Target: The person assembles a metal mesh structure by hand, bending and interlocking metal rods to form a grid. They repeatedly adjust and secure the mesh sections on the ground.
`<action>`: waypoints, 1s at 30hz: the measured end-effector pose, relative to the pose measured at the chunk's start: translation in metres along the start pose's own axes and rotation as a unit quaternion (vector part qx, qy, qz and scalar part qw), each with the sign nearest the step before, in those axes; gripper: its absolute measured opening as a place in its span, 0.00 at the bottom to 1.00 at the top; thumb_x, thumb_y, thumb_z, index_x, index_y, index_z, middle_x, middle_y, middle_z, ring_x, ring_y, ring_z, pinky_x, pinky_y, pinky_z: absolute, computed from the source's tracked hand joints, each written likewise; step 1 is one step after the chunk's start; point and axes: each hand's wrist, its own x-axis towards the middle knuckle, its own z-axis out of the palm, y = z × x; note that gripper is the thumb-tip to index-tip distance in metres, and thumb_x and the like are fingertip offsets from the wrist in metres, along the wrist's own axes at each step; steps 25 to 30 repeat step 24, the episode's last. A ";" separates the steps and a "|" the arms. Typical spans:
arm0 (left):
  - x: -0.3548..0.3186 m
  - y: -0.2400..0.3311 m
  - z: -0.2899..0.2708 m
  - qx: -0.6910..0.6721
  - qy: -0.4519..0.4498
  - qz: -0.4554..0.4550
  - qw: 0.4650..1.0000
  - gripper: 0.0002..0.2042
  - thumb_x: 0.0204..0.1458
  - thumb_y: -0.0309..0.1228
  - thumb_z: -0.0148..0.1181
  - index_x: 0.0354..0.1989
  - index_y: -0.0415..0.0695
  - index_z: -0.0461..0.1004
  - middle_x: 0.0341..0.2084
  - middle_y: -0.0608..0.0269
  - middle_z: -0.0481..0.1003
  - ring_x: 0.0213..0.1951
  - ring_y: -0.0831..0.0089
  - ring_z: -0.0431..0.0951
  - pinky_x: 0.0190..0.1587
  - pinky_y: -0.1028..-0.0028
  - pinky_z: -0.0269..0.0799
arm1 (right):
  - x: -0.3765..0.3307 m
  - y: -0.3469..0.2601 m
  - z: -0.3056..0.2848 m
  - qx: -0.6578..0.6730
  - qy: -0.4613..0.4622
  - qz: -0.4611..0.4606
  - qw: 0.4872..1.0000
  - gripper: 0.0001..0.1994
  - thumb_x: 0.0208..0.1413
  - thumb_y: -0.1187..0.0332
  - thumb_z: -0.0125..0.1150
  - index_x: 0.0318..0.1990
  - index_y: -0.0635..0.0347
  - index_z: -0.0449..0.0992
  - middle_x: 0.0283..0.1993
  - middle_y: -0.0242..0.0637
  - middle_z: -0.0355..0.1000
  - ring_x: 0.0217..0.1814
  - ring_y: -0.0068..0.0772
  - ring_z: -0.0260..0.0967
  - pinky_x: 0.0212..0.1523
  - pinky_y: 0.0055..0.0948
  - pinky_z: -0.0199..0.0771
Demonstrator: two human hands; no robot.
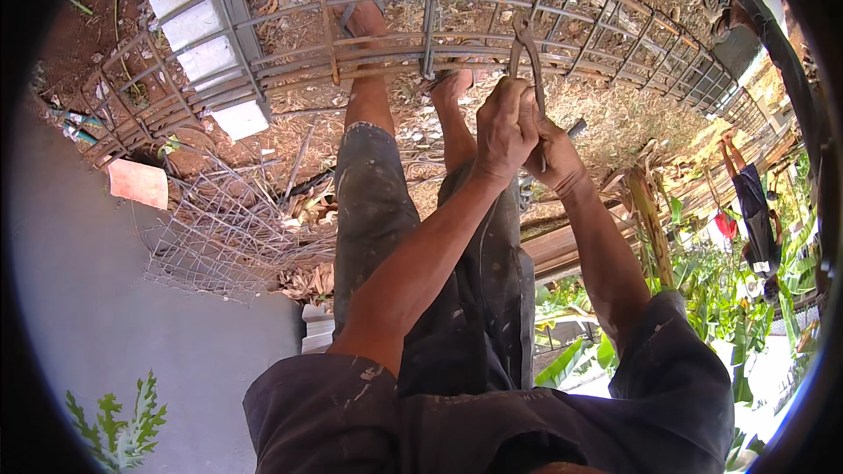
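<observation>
Pincers, dark and rusty, stand over a long rebar cage lying on bare earth strewn with dry leaves, beside a grey wall. Left hand and right hand, pressed together, clamp their handles. Their tips are too small to make out.

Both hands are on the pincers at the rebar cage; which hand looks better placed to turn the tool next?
Probably the left hand: it wraps the pincers handles high, nearest the rebar cage. The right hand sits lower, mostly hidden.
</observation>
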 end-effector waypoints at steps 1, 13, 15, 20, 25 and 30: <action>-0.010 0.003 0.004 -0.006 -0.008 -0.009 1.000 0.03 0.56 0.23 0.51 0.36 0.38 0.68 0.25 0.49 0.70 0.28 0.52 0.71 0.31 0.60 0.66 | 0.008 -0.006 -0.021 0.006 -0.030 -0.025 0.999 0.22 0.64 0.58 0.50 0.62 0.56 0.61 0.46 0.33 0.71 0.48 0.29 0.71 0.51 0.30 0.72; -0.079 -0.017 0.003 -0.099 -0.236 -0.212 0.943 0.11 0.58 0.31 0.48 0.41 0.36 0.71 0.25 0.61 0.73 0.31 0.75 0.72 0.36 0.75 0.67 | 0.099 -0.001 -0.118 -0.643 0.401 -0.290 0.585 0.36 0.54 0.55 0.57 0.68 0.54 0.50 0.61 0.61 0.56 0.57 0.59 0.63 0.55 0.48 0.66; -0.073 -0.010 -0.009 -0.071 -0.222 -0.183 0.955 0.11 0.57 0.30 0.49 0.42 0.36 0.72 0.28 0.59 0.75 0.34 0.73 0.74 0.38 0.73 0.68 | 0.095 0.017 -0.111 -0.652 0.417 -0.358 0.522 0.36 0.54 0.55 0.58 0.67 0.57 0.51 0.62 0.62 0.54 0.58 0.60 0.60 0.57 0.49 0.63; -0.051 -0.021 -0.031 -0.063 -0.125 -0.227 0.964 0.07 0.56 0.26 0.52 0.38 0.37 0.73 0.25 0.61 0.74 0.26 0.76 0.73 0.31 0.75 0.69 | 0.023 0.041 -0.030 -0.116 -0.056 -0.017 0.992 0.19 0.64 0.59 0.51 0.54 0.64 0.70 0.39 0.39 0.75 0.35 0.28 0.75 0.34 0.25 0.76; -0.041 -0.018 -0.050 -0.103 -0.097 -0.239 0.961 0.04 0.56 0.24 0.54 0.38 0.39 0.73 0.21 0.63 0.73 0.23 0.81 0.72 0.26 0.79 0.67 | 0.025 0.047 -0.016 -0.230 0.001 -0.128 0.965 0.12 0.61 0.63 0.56 0.48 0.59 0.73 0.27 0.32 0.74 0.19 0.20 0.68 0.16 0.19 0.69; -0.041 -0.018 -0.050 -0.103 -0.097 -0.239 0.961 0.04 0.56 0.24 0.54 0.38 0.39 0.73 0.21 0.63 0.73 0.23 0.81 0.72 0.26 0.79 0.67 | 0.025 0.047 -0.016 -0.230 0.001 -0.128 0.965 0.12 0.61 0.63 0.56 0.48 0.59 0.73 0.27 0.32 0.74 0.19 0.20 0.68 0.16 0.19 0.69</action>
